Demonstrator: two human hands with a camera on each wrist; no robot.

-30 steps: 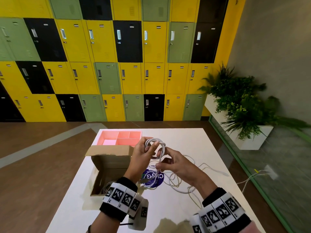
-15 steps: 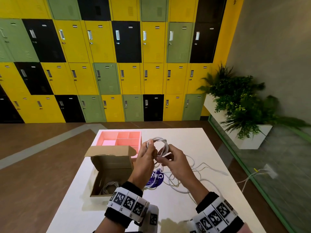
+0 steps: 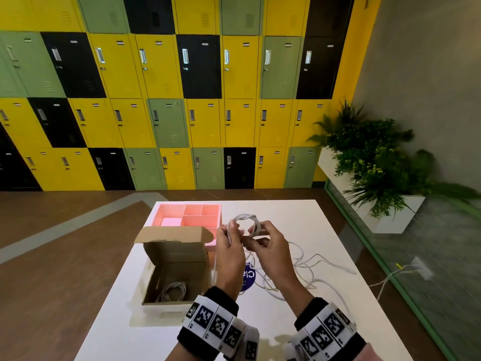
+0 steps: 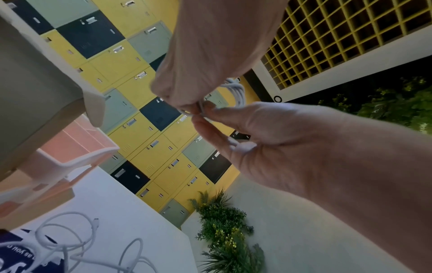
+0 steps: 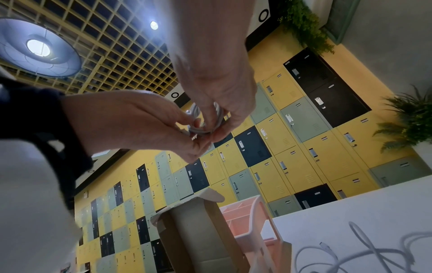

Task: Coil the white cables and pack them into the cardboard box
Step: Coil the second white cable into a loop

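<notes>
Above the white table both hands hold a small coil of white cable. My left hand pinches the coil's left side, and a loose strand hangs down past that wrist. My right hand pinches its lower right part. In the wrist views the fingertips of the two hands meet on the coil. The open cardboard box stands left of the hands, with a coiled white cable on its floor. Loose white cables lie tangled on the table under and right of my hands.
A pink compartment tray sits behind the box, touching its raised flap. A round blue sticker lies under the loose cables. One cable runs off the table's right edge to the floor. A planter stands beyond that edge.
My right hand has come up from the strand below the coil to the coil itself. Both hands and the coil have shifted slightly right and away from me.
</notes>
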